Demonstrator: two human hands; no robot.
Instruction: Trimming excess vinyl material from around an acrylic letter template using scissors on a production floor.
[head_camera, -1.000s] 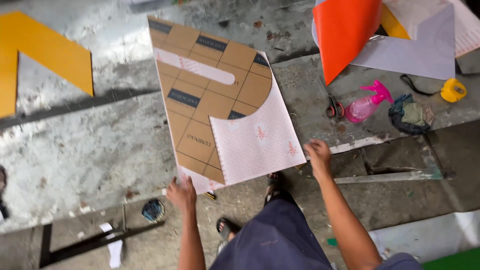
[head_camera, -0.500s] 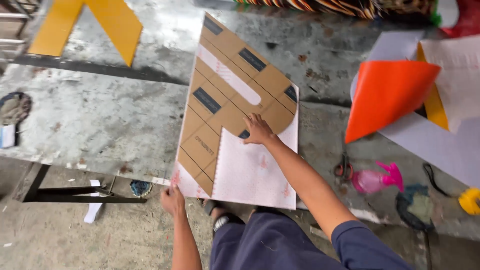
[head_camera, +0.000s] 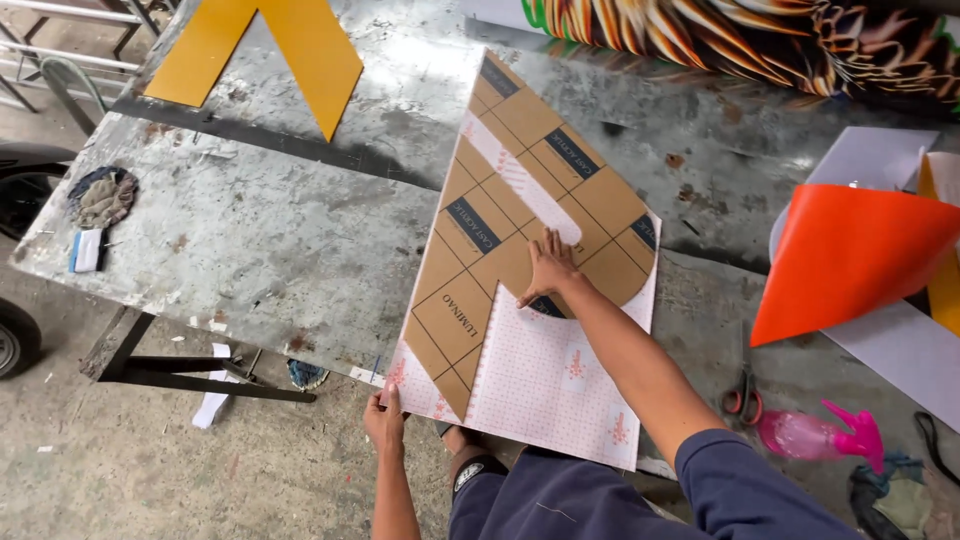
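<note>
**Panel held flat at the near edge of the workbench**

Panel (head_camera: 520, 250), a large flat piece covered in brown protective paper with a grid of dark lines, is shown lying on the metal workbench (head_camera: 260, 240), its lower end projecting past the near edge. A white backing sheet (head_camera: 560, 385) with a pattern of small red marks is seen beneath and beside it. The right hand (head_camera: 548, 268) is laid open, fingers spread, on the brown face near the middle of the panel; nothing is clamped in it. The left hand (head_camera: 384, 420) is closed on the overhanging near corner, where sheet and panel meet; which layer is pinched cannot be told.

The panel is judged stiff and fairly light, with a smooth, probably slippery paper face; the backing sheet is judged thin and easily creased. A hold at the edges or corners is judged the most secure.

A yellow angled cut-out (head_camera: 260, 50) lies at the far left corner. An orange curled sheet (head_camera: 850, 255) rests towards the right edge. Scissors (head_camera: 742, 395) and a pink spray bottle (head_camera: 815, 435) lie near the near right corner.
</note>
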